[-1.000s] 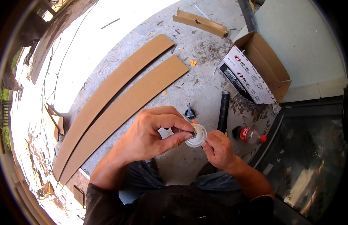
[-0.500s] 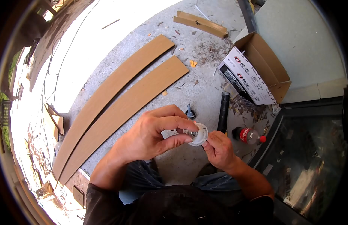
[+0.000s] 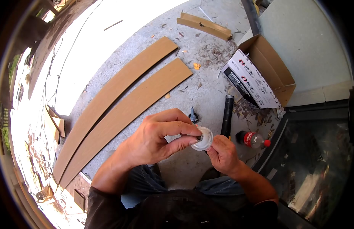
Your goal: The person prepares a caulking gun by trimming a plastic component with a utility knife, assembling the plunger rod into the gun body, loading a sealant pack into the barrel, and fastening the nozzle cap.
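Note:
In front of my lap, my right hand [image 3: 223,154] pinches the rim of a round white plastic piece [image 3: 205,142] between thumb and fingers. My left hand [image 3: 156,133] comes over it from the other side, thumb and index finger closed at its centre. Between those fingertips a small dark metal piece [image 3: 200,138] shows, mostly hidden by the fingers. Just beyond the hands, a blue-grey pointed object [image 3: 193,114] stands on a dark round base. A long black cylindrical object [image 3: 227,114] lies on the concrete past my right hand.
Two long brown boards [image 3: 158,91] lie to the left on the concrete floor. On the right are a cola bottle [image 3: 254,139] with a red cap, an opened cardboard box [image 3: 253,82] and a dark glass panel [image 3: 310,160]. Farther off lies an angled brown strip [image 3: 203,26], near dry leaves.
The left thumb and index finger have shifted slightly at the white piece's centre, and the dark metal now shows between them. The white piece has moved slightly toward me.

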### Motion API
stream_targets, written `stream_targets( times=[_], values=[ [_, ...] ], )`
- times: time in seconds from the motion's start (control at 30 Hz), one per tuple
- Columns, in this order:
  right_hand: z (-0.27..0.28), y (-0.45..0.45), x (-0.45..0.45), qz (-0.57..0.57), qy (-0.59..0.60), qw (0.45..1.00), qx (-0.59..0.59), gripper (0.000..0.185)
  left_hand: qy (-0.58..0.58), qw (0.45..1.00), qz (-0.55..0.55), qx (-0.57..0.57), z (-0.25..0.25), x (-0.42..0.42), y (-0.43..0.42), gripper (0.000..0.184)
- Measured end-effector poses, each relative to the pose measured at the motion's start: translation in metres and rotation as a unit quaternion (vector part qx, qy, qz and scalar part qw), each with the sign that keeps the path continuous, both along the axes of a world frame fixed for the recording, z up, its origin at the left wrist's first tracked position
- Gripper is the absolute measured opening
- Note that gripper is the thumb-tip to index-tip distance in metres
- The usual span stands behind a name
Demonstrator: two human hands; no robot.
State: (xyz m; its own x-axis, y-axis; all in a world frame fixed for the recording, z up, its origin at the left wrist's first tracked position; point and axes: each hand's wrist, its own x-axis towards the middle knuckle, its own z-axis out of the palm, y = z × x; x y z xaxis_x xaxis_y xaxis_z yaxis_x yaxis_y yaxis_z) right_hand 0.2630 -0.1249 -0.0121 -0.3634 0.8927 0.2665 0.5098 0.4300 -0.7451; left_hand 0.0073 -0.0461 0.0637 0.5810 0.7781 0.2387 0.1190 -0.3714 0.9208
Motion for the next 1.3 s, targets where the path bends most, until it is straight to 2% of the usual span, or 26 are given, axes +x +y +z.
stream_targets(
  times=[0.33,0.6,0.73,0.83,0.9,1.13,1.3],
  values=[
    [-0.003,0.000,-0.001,-0.015,0.001,1.000,0.012,0.027,0.003,1.000,0.030,0.004,-0.001,0.004,-0.002,0.020],
    [-0.002,0.000,0.000,-0.025,0.001,1.000,0.009,0.028,-0.018,0.999,0.030,0.017,-0.003,0.010,-0.004,0.034],
    [-0.003,0.000,-0.001,-0.017,0.011,1.000,0.002,0.023,-0.026,0.999,0.032,0.018,-0.005,0.013,-0.005,0.034],
    [-0.007,-0.004,-0.004,-0.041,0.059,0.997,0.021,0.022,-0.022,0.998,0.032,0.041,-0.002,0.013,-0.005,0.031],
    [-0.013,-0.010,-0.003,-0.045,0.086,0.995,-0.009,0.025,-0.026,0.998,0.024,0.047,-0.001,0.013,-0.005,0.029],
    [-0.014,-0.006,-0.006,-0.016,0.089,0.995,0.037,0.023,-0.041,0.998,0.018,0.033,-0.004,0.010,-0.005,0.026],
    [-0.008,-0.005,-0.008,-0.021,0.084,0.995,0.049,0.020,-0.027,0.996,0.006,0.080,-0.002,0.008,-0.006,0.023]
  ],
)
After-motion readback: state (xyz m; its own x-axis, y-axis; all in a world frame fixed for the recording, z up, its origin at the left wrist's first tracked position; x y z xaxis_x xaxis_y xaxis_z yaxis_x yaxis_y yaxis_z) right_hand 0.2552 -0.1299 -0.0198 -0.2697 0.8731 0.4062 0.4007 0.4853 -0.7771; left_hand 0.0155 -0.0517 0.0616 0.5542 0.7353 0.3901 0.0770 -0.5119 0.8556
